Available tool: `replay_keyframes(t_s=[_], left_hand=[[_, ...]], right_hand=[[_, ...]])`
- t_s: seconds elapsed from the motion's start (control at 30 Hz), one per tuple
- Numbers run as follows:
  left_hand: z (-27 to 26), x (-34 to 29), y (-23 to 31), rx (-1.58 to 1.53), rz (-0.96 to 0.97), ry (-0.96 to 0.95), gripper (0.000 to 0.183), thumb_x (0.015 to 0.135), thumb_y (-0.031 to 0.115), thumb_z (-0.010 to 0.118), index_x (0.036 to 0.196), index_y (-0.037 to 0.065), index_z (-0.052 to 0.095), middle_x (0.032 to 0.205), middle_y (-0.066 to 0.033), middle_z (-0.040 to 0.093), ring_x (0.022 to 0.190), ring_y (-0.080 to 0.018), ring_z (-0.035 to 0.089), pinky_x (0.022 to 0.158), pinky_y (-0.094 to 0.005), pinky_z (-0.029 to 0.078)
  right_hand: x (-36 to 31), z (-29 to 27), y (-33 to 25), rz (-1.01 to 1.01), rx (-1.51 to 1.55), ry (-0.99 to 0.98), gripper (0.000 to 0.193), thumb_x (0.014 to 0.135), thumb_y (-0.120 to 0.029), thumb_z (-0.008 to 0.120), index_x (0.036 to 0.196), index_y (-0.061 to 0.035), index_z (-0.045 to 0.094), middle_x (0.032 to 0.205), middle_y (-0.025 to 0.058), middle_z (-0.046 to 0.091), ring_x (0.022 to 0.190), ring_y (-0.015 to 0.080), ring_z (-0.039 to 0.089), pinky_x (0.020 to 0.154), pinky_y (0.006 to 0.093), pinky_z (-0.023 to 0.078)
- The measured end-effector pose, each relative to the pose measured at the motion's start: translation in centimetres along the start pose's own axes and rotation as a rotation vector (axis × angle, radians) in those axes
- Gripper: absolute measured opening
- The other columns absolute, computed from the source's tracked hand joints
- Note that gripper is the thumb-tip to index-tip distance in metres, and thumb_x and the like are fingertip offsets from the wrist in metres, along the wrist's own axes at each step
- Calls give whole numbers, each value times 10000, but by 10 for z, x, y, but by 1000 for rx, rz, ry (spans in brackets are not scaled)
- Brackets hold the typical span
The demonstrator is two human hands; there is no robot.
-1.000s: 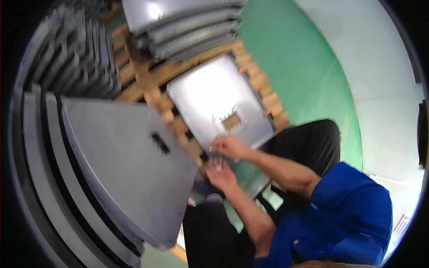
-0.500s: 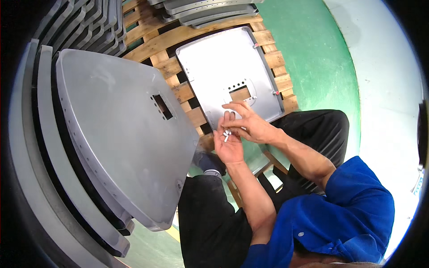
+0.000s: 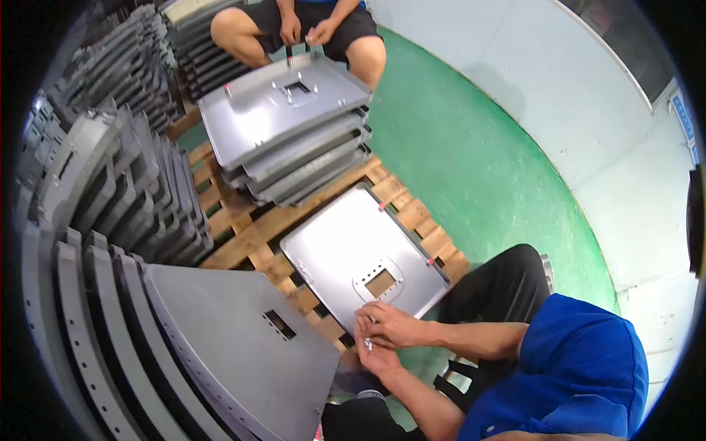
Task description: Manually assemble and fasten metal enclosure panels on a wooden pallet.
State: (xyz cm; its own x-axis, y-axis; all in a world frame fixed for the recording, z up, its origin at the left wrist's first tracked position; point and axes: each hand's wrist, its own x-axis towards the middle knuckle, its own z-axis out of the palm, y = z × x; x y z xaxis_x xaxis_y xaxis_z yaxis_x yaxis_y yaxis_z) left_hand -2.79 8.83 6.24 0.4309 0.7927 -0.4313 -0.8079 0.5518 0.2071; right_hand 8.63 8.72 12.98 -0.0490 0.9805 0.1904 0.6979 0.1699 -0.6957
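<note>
My left hand (image 3: 379, 359) is turned palm up and cupped, with several small white cylinder-shaped pieces (image 3: 369, 343) lying in it. Over that palm bends my right hand (image 3: 397, 326), its fingers curled down close to the pieces; whether its fingertips pinch one is too small to tell. Just beyond both hands, a grey metal panel (image 3: 334, 246) with a raised rim lies flat. It has a rectangular cutout near its nearer side. A red-tipped peg (image 3: 382, 207) and another red-tipped peg (image 3: 430, 262) stand along its right edge.
The panel rests on a wooden pallet (image 3: 246, 246). At my left, large grey panels (image 3: 235, 331) stand on edge in a row. Across from me a person's hands (image 3: 305, 31) are above a stack of similar panels (image 3: 309, 147). A pale wall (image 3: 529, 95) runs along the right.
My view has tilted up, bringing the other person and the panel stack into sight. My right fingers have come down closer over my left palm, which stays cupped.
</note>
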Motion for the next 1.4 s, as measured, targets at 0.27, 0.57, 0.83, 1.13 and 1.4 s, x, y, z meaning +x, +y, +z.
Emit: replay_keyframes(t_s=[0.27,0.57,0.83,1.13,1.4], left_hand=[[-7,2,-10,44,-85,193,433,977,226,378,1324,-21,452,1395,-155,461,1299,-258,432,1077,-388,366],[-9,-5,-5,114,-132,215,211,960,226,498,1051,47,566,976,-64,595,877,-161,581,742,-285,477],[-13,-4,-3,200,-137,231,149,939,197,551,840,87,528,715,13,454,599,-80,434,501,-225,348],[-32,-6,-2,107,-198,244,194,941,217,554,789,113,491,689,25,430,549,-63,402,469,-206,326],[-21,-9,1,168,-131,634,155,957,200,538,973,50,575,710,39,446,552,-48,381,464,-196,309]], right_hand=[[-11,-3,12,47,-87,-107,225,727,-139,687,896,3,652,1233,216,511,1131,358,486,946,412,431],[-13,-6,14,155,22,5,157,825,-148,630,914,-30,575,1105,154,564,1009,349,553,867,415,474],[-14,3,16,200,75,-35,154,832,-155,621,926,-39,585,1012,114,602,939,308,590,792,384,510],[-15,2,26,50,83,-102,211,792,-96,634,992,-28,623,1063,110,599,952,299,589,802,376,507],[-15,33,44,266,403,-345,237,834,-105,618,1047,-2,625,1033,169,630,938,330,615,827,394,490]])
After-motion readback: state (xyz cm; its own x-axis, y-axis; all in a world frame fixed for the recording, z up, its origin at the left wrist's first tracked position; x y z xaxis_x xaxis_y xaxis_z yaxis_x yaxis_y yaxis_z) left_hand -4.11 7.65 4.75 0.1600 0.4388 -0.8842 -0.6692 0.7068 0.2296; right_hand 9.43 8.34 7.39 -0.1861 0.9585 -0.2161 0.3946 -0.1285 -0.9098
